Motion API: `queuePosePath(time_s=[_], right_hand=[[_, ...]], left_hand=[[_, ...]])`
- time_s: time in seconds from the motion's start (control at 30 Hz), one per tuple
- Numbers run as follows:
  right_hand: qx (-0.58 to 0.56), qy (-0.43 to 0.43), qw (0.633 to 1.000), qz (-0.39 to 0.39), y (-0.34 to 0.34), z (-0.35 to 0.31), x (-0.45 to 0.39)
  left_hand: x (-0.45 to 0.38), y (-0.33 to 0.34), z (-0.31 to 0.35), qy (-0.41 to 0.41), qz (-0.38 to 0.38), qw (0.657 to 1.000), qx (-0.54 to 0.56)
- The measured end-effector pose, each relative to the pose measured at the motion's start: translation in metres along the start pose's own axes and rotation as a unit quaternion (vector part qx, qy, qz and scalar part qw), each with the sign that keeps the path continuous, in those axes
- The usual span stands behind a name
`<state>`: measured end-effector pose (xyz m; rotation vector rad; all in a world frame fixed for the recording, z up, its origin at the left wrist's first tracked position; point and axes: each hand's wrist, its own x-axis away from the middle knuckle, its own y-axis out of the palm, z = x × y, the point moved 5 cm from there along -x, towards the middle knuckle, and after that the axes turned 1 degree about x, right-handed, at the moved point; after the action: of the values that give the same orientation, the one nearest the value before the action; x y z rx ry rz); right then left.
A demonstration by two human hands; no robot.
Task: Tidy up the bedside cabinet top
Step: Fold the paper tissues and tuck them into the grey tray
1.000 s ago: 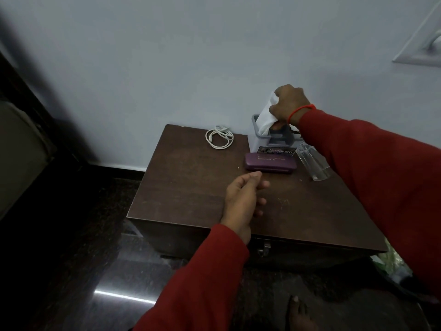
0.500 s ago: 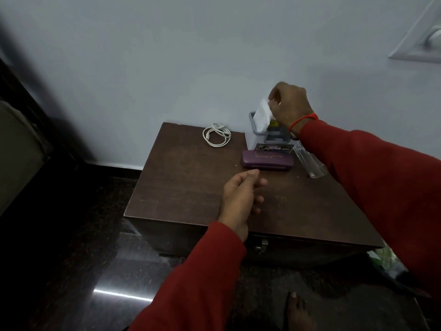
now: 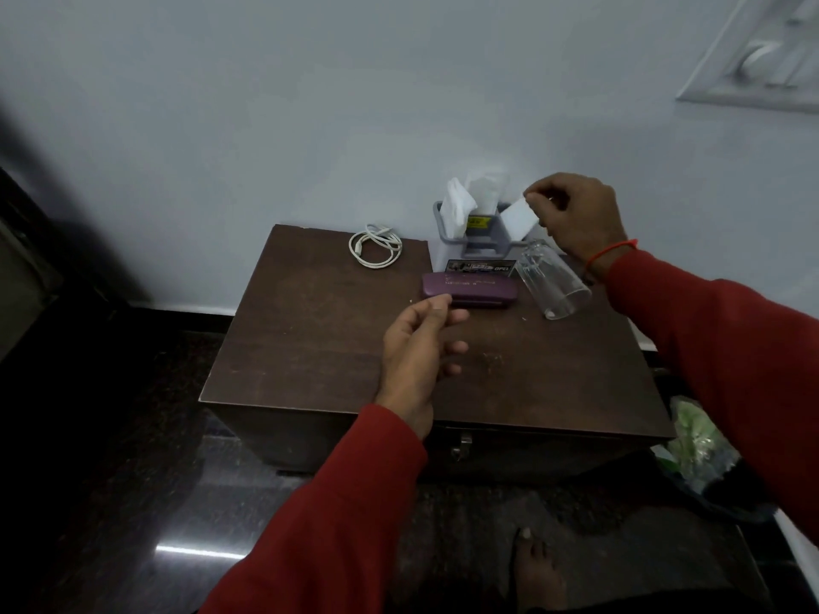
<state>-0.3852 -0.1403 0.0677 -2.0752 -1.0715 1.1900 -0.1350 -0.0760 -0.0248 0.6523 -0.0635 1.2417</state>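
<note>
- Head view, far left of the bedside cabinet top (image 3: 310, 347): a white cable (image 3: 376, 248) lies coiled near the back edge, well apart from everything else. It looks light and floppy, so I would lift it by the bunched loops, not by one end.
- Toward the middle, the left hand (image 3: 416, 352) hovers over the wood with fingers loosely curled and empty, its fingertips (image 3: 436, 305) just beside the purple case (image 3: 469, 292).
- That case lies flat in front of the grey organiser (image 3: 478, 239). It appears rigid and smooth, probably easy to take across its long sides.
- The organiser stands at the back against the wall, with white tissue (image 3: 456, 203) poking out on its left.
- Right of it, the right hand (image 3: 576, 214) pinches a small white paper (image 3: 518, 221) between thumb and forefinger at the organiser's right compartment; thin and limp, it needs only an edge pinch.
- Just below that wrist, a clear glass (image 3: 554, 279) stands leaning in this wide view, near the case. Fragile and likely slippery; grip around the body.
</note>
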Motion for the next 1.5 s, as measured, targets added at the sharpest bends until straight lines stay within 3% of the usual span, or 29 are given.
queuePosePath(time_s=[0.37,0.5,0.7,0.87,1.07,1.2,1.33,1.5], right_hand=[[-0.053,0.1,0.989,0.094,-0.019,0.067,0.064],[-0.101,0.156,0.975,0.123,-0.007,0.081,0.082],[-0.118,0.173,0.962,0.176,0.001,0.088,0.1],[-0.071,0.148,0.976,0.145,-0.002,0.085,0.104],[0.034,0.27,0.962,0.009,0.026,0.093,0.114],[0.012,0.301,0.953,-0.028,0.038,0.103,0.116],[-0.009,0.304,0.952,-0.023,0.04,0.107,0.115],[-0.126,0.279,0.947,0.096,0.025,0.107,0.105]], left_hand=[[0.0,0.017,-0.005,0.044,-0.016,0.998,0.046],[-0.003,0.024,-0.014,0.042,-0.014,0.998,0.04],[-0.009,0.027,-0.024,0.02,0.004,1.0,0.004],[-0.015,0.029,-0.029,0.015,0.014,1.0,-0.015],[-0.021,0.032,-0.032,0.006,0.019,1.0,-0.023],[-0.023,0.034,-0.034,0.002,0.02,1.0,-0.023],[-0.025,0.034,-0.034,-0.003,0.021,1.0,-0.022],[-0.031,0.034,-0.034,-0.011,0.022,0.999,-0.024]])
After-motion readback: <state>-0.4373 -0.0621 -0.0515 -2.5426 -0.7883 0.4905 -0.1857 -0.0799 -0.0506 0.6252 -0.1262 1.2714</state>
